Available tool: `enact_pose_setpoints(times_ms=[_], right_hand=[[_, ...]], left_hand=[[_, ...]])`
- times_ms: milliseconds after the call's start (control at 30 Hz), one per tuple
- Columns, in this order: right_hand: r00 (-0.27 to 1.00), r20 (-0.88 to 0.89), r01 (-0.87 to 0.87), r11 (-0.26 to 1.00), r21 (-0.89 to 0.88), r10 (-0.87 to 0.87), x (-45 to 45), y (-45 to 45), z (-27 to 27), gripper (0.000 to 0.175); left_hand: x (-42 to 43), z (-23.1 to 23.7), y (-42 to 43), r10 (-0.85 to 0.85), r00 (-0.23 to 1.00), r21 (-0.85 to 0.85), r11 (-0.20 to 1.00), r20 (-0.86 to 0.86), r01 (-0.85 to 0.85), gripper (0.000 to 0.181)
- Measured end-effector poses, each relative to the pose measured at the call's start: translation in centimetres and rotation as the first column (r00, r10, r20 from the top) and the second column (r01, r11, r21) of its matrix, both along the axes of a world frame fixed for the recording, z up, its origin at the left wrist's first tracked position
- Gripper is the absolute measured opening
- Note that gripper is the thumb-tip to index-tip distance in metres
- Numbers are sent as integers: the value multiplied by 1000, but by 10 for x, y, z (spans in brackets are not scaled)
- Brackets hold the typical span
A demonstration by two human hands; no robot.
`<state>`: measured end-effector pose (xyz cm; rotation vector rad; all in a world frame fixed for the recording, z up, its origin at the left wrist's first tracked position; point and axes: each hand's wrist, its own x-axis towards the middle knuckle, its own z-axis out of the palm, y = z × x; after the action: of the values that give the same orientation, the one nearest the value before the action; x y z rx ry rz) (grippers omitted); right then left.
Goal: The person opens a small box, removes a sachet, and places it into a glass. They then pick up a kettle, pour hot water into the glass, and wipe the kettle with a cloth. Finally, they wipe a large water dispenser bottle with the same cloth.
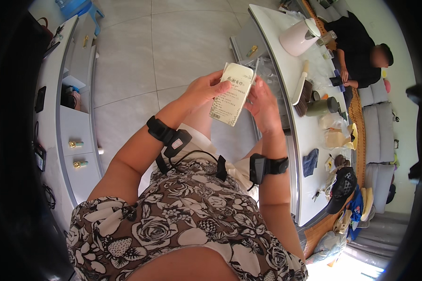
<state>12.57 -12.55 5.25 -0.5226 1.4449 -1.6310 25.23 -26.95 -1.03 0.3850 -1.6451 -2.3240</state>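
A cream printed packet (231, 96), flat and rectangular with writing and leaf drawings on its face, is held tilted above my lap. Clear plastic film (256, 68) sticks out along its top right edge. My left hand (205, 89) grips the packet from the left, thumb pressed on its front and the other fingers hidden behind. At its right edge is my right hand (265, 109), fingers bent around the film and the packet's side. Whether those fingers pinch the film or only touch it is hard to tell.
On the white table (307, 207) to my right stand a pink electric kettle (297, 38), a bench brush (302, 89), a green jar (318, 107) and a black cap (343, 189). Across it sits a person (358, 52) handling a dark object. A drawer cabinet (79, 130) runs along my left.
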Motion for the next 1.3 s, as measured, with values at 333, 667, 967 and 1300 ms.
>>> enact_pose_setpoints(times_ms=[333, 667, 967, 1300], right_hand=[[909, -221, 339, 936, -97, -353, -2, 18, -12, 35], [823, -445, 394, 919, 3, -352, -3, 42, -17, 29], [829, -240, 516, 856, -18, -505, -7, 48, -31, 25], [894, -165, 380, 900, -215, -417, -16, 72, -5, 40]], left_hand=[[-11, 13, 17, -1, 999, 84, 996, -51, 5, 50], [-32, 32, 22, -205, 978, -749, 643, 32, 159, 40], [-30, 37, 26, -255, 956, -647, 705, 148, 289, 22], [-35, 32, 25, -162, 941, -923, 302, -297, -240, 18]])
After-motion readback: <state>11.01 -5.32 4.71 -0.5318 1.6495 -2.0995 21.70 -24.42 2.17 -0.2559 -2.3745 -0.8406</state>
